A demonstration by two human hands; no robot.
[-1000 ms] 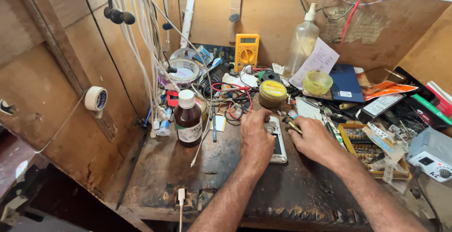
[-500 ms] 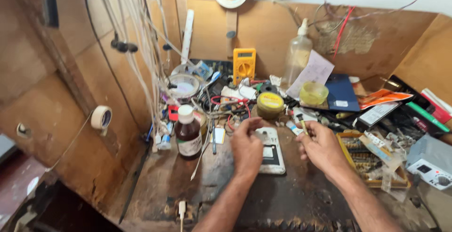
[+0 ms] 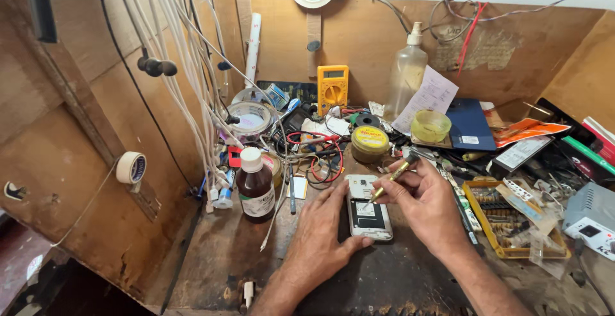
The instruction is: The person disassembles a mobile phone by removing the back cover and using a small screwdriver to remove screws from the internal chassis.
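A white phone with its back cover off (image 3: pixel 368 211) lies flat on the worn wooden bench. My left hand (image 3: pixel 323 238) rests on the bench and holds the phone by its left edge and lower corner. My right hand (image 3: pixel 425 208) grips a thin brass-coloured screwdriver (image 3: pixel 389 180), whose tip touches the upper part of the opened phone.
A brown bottle with a white cap (image 3: pixel 255 186) stands left of the phone. Behind are a yellow tin (image 3: pixel 369 143), a yellow multimeter (image 3: pixel 332 88), a spray bottle (image 3: pixel 407 74) and tangled wires (image 3: pixel 314 156). A yellow parts tray (image 3: pixel 507 226) lies right. White cables (image 3: pixel 192 79) hang left.
The view has shifted lower and closer to the bench. My right hand now holds the screwdriver with its tip on the phone; my left hand has slid down along the phone's left edge.
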